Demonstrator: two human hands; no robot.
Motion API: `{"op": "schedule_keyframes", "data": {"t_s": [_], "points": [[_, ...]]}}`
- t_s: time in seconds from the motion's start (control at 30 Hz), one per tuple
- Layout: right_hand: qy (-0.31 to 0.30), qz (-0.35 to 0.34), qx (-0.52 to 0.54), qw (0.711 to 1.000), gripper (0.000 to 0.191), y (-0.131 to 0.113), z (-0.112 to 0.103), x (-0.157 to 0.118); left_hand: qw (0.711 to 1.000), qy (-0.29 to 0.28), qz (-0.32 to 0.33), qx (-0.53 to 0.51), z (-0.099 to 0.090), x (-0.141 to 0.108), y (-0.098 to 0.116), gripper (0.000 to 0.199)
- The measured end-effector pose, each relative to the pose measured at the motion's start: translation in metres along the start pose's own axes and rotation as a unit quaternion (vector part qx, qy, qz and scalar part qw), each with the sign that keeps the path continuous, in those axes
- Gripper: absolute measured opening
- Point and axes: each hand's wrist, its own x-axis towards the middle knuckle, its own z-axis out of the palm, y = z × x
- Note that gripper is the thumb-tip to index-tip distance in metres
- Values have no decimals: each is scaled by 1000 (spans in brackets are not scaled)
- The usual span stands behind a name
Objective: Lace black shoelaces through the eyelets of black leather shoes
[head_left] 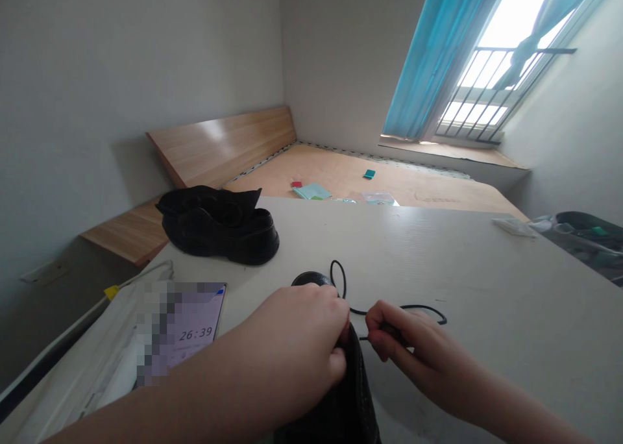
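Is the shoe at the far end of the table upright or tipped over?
Upright: the shoe rests on its thick sole on the table.

Two hands show, the left hand (296,343) and the right hand (406,333). There are two black leather shoes: one chunky black leather shoe (219,226) on the white surface (438,262), and one black leather shoe (341,398) under the hands. There is one thin black lace (418,308), one lit phone (195,324), one barred window (481,87) and two turquoise curtain panels (438,54). One bare wooden bed frame (341,178) carries one small red packet (296,184), one small teal packet (369,174) and one pale green card (311,191).
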Motion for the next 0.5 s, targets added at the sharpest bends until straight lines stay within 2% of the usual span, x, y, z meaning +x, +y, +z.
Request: {"op": "schedule_keyframes", "data": {"t_s": [0.17, 0.3, 0.37, 0.43, 0.5], "points": [[32, -2, 46, 998, 18, 1, 10, 2, 1000, 26, 7, -3, 1, 1, 3, 14], [24, 35, 228, 973, 26, 5, 20, 6, 999, 38, 16, 11, 1, 0, 5, 16], [24, 36, 281, 959, 33, 8, 23, 8, 999, 41, 21, 17, 1, -1, 6, 17], [44, 14, 261, 964, 35, 11, 23, 9, 998, 48, 32, 12, -1, -3, 6, 16], [72, -31, 211, 974, 29, 10, 20, 9, 997, 67, 30, -10, -4, -5, 5, 14]]}}
